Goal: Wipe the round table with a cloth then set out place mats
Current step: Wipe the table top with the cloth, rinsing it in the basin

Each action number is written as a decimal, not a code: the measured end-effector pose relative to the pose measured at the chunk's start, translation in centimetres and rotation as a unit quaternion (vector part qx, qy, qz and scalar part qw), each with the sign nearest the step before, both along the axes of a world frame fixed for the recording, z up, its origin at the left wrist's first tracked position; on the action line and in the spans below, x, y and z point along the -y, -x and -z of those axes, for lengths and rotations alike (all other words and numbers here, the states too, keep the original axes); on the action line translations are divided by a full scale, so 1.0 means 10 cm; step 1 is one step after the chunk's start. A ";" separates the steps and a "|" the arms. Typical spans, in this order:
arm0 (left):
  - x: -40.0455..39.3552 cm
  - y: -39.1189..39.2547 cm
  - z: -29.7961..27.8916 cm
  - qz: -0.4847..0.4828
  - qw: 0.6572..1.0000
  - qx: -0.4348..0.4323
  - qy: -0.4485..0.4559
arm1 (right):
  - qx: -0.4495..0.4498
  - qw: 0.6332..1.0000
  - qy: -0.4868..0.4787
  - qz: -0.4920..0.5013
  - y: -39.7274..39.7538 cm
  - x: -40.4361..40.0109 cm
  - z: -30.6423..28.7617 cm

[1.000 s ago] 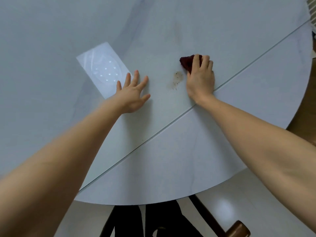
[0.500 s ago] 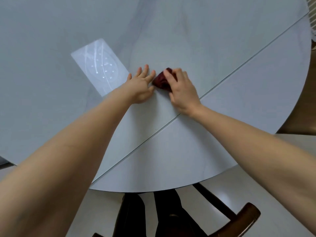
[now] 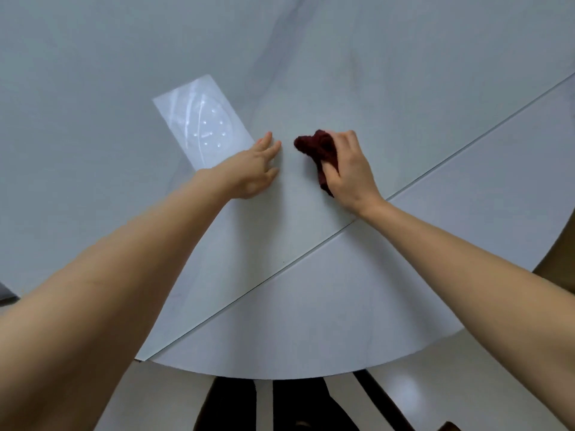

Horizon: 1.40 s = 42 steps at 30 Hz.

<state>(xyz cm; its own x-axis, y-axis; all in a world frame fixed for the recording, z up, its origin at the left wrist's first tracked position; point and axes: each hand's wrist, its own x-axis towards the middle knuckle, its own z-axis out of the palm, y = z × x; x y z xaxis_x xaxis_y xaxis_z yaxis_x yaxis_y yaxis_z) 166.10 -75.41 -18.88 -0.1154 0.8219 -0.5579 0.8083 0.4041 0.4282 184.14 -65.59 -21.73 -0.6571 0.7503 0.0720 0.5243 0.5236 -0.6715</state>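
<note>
A pale grey round table [image 3: 311,321] with faint marbling fills the view, and a thin seam runs diagonally across it. My right hand [image 3: 351,172] grips a bunched dark red cloth [image 3: 314,146] against the tabletop near the middle. The cloth sticks out to the left from under my fingers. My left hand [image 3: 253,169] rests flat on the table a short way left of the cloth, fingers straight. No place mats are in view.
A bright rectangular reflection of a ceiling light [image 3: 202,126] lies on the table left of my left hand. Below the table's near edge are a dark table base [image 3: 280,405], a pale floor and part of a brown wooden chair [image 3: 448,426].
My right hand swept the cloth left over a brownish stain, which no longer shows, up to my left hand. It has now drawn back right a little and the cloth is bunched up.
</note>
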 end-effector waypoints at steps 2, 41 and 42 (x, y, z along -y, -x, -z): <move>-0.03 -0.01 -0.01 -0.028 1.000 -0.005 0.000 | -0.006 0.999 -0.014 0.052 0.19 -0.35 0.00; -0.52 -0.68 -0.04 0.015 0.998 -0.033 -0.049 | -0.022 0.994 0.035 0.101 -0.65 -0.73 -0.23; -0.64 -0.78 -0.05 0.022 0.998 -0.026 -0.047 | -0.001 0.988 0.010 0.152 -0.71 -0.98 -0.25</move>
